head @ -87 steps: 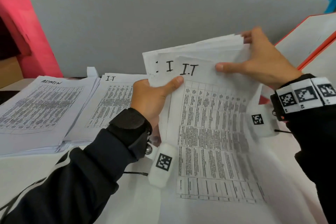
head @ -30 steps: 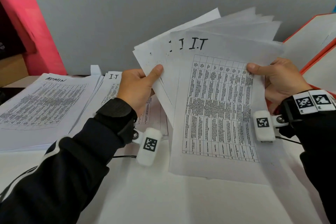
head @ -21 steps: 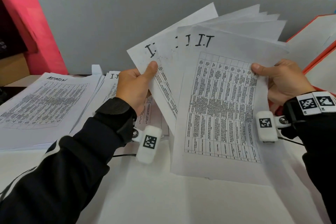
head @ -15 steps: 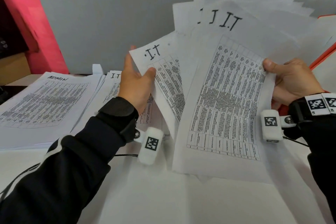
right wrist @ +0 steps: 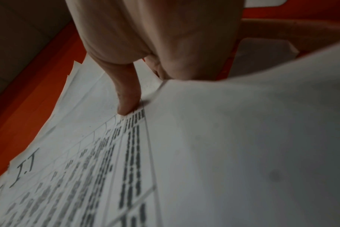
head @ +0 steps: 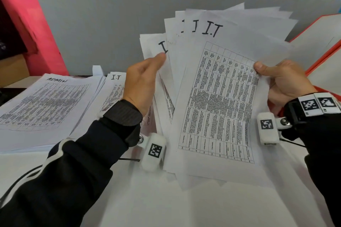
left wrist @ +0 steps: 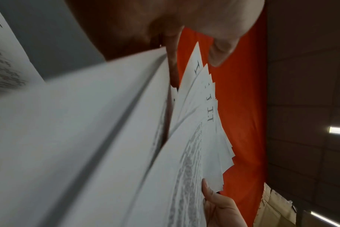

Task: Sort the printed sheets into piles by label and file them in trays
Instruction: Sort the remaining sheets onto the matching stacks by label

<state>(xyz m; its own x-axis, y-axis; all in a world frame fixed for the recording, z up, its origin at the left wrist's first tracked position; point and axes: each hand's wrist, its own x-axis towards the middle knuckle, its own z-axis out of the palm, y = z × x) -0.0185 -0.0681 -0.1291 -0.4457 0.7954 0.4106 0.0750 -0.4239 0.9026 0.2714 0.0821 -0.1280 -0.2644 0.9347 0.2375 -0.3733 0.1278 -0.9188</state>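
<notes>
Printed sheets (head: 217, 97) marked I.T are fanning out above the bench (head: 166, 208), the right hand (head: 284, 81) pinching their right edge and the left hand (head: 142, 83) pinching the leftmost sheet. ADMIN pile (head: 46, 101) and I.T pile (head: 112, 92) are lying at the bench's far left; orange trays (head: 324, 46) are standing at its right edge.

Bright from the head, dim and blurry from the wrists.

The head view is bright and even, with soft shadows under the fanned sheets (head: 217, 97) on the table (head: 203, 208); its edges bend a little. Both wrist views are darker. Paper closest to those cameras is out of focus, and the print looks smeared. Two ceiling lights (left wrist: 339, 130) glow right of the sheets.
</notes>
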